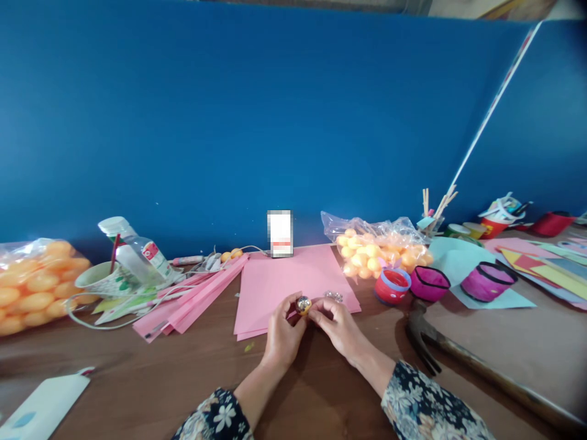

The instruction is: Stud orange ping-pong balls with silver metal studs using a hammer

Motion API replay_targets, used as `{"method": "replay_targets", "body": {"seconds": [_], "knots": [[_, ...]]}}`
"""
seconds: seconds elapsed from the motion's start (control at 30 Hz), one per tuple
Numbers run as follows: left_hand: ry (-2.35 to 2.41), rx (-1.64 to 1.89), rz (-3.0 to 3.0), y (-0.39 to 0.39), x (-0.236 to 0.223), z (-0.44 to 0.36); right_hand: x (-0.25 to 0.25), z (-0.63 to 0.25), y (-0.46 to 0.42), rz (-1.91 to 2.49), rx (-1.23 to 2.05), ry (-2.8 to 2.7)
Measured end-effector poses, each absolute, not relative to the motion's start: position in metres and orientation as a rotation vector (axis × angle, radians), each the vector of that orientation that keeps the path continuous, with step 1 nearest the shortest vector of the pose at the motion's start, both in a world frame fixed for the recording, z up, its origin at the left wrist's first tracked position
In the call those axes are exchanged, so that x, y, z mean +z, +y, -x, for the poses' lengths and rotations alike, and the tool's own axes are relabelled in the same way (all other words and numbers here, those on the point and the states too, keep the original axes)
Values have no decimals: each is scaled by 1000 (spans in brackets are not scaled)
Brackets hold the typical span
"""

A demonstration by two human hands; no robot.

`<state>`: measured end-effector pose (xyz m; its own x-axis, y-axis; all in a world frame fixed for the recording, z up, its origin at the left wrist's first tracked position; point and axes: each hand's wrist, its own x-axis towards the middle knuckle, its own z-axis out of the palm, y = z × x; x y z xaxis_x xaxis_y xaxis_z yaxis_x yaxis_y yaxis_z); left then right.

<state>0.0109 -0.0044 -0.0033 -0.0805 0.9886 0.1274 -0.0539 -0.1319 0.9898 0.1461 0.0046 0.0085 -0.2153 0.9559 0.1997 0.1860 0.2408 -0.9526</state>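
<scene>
Between thumb and fingers of my left hand (282,336) is a small shiny round piece (303,304), silver on top and golden below; its exact kind is unclear. My right hand (342,330) is closed in a pinch, its fingertips at the lower right side of that piece. What the right fingertips grip, if anything, is hidden. Both hands are over the near edge of stacked pink paper sheets (284,269). Just beyond the right hand, a few small silvery pieces (334,296) lie on the paper.
A hammer (477,363) lies at right, beside red (393,286) and magenta (430,283) small cups. Bags of orange balls stand left (41,281) and right (380,250). Pink strips (197,296), a cable and a plastic bottle (142,250) are left. A blue partition (229,122) rises behind.
</scene>
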Motion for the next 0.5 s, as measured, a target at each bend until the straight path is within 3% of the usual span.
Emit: {"method": "replay_targets", "body": {"seconds": [0.5], "knots": [[1183, 1380, -1233, -4, -3, -10, 9, -146, 4, 1100, 1065, -1598]]}}
